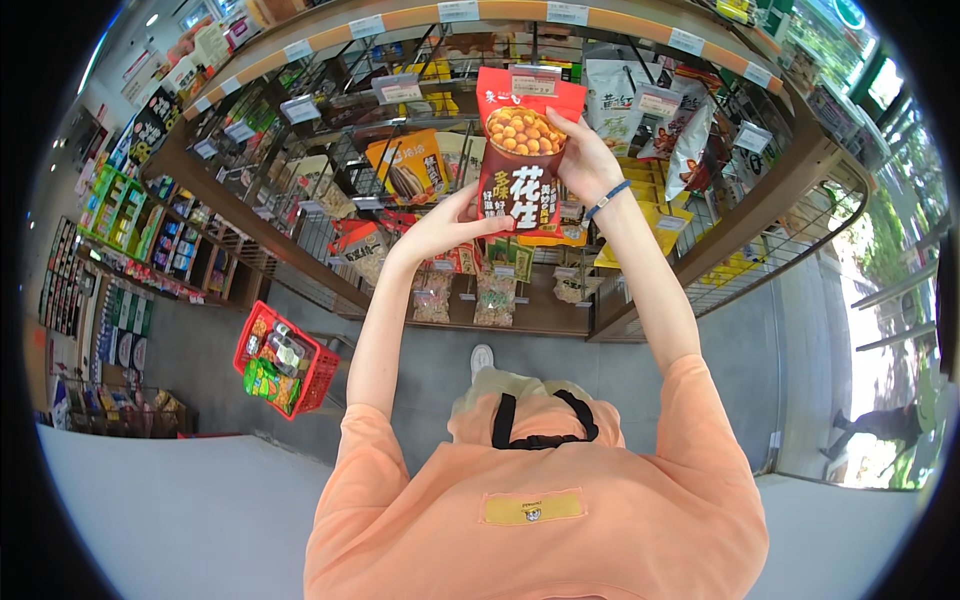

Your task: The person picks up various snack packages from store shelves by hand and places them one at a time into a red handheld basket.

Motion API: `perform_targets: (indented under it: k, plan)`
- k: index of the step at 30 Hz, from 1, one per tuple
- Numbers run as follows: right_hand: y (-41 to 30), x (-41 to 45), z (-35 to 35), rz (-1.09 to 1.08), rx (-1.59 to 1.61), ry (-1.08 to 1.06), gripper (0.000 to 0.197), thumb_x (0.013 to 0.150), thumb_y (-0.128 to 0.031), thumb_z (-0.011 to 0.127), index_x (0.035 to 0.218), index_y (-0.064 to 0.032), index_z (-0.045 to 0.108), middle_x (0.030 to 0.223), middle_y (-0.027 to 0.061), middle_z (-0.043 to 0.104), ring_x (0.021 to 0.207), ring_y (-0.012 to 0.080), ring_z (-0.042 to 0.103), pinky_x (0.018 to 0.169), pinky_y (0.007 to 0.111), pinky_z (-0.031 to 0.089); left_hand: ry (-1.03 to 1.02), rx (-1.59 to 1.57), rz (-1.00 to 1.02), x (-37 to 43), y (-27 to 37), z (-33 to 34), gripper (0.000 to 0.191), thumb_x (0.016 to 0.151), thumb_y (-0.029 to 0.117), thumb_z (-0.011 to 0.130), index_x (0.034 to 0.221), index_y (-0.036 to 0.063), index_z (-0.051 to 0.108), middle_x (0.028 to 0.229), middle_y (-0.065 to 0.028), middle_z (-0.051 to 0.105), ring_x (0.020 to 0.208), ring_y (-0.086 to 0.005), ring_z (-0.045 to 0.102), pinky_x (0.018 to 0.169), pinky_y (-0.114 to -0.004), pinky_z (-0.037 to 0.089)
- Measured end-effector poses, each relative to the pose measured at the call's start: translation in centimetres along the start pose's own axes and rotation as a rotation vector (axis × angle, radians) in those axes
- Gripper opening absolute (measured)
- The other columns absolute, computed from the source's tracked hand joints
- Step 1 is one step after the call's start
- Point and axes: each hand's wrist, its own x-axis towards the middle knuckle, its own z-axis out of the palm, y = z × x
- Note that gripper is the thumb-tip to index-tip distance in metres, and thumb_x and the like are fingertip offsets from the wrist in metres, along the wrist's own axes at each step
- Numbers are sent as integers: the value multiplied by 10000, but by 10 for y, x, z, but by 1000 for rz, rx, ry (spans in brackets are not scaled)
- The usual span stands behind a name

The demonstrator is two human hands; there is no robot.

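Observation:
A red and dark brown bag of coated peanuts (525, 161) is upright in front of the snack rack, its top edge partly behind a price-tag holder (535, 82). With the thumb across its front, my left hand (454, 225) grips the lower left part of the bag. At the upper right edge, my right hand (587, 159) holds it, the thumb near the pictured bowl; a blue bracelet (607, 199) is on that wrist. The fingers behind the bag are hidden. An orange bag of sunflower seeds (410, 166) hangs just left of it, and white bags (616, 105) hang to the right.
A red shopping basket (321, 379) with packaged food stands at the lower left. The rack has a wooden upper edge (495, 16), hooks and wire side panels (810, 217). More bagged snacks (495, 296) hang low. Shelves of goods stand at the left; a person shows beyond glass at the right.

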Motion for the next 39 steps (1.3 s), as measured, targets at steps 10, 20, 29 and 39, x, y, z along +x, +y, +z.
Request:
perform_targets:
  k: [10, 20, 29, 39]
  plan:
    - [-1, -19, 4, 99, 45, -3, 243, 785, -112, 587, 1008, -48, 516, 1015, 70, 571, 945, 168, 536, 830, 304, 414, 60, -8, -14, -29, 3, 18, 547, 775, 208, 633, 1214, 16, 370, 956, -16, 549, 769, -59, 507, 670, -225, 443]
    - [92, -122, -28, -38, -333, 326, 249, 721, -77, 652, 928, -8, 531, 914, 51, 578, 845, 112, 537, 754, 238, 415, 320, -337, -285, -150, -89, 64, 432, 759, 217, 641, 1108, 27, 471, 831, -6, 596, 656, -48, 505, 555, -191, 397]
    - [237, -146, 6, 214, -444, 273, 139, 735, -63, 647, 790, -54, 520, 792, 1, 571, 744, 57, 510, 681, 197, 394, 928, -630, -576, -278, -167, 77, 313, 763, 260, 639, 965, 40, 549, 764, 40, 573, 643, -3, 429, 558, -159, 309]
    - [344, -149, 71, 392, -512, 136, 130, 756, -89, 635, 778, -51, 512, 766, -13, 541, 699, 47, 486, 644, 185, 390, 1153, -1053, -331, -378, -201, 35, 301, 785, 255, 610, 1011, 64, 551, 857, 59, 548, 701, -9, 417, 624, -160, 312]
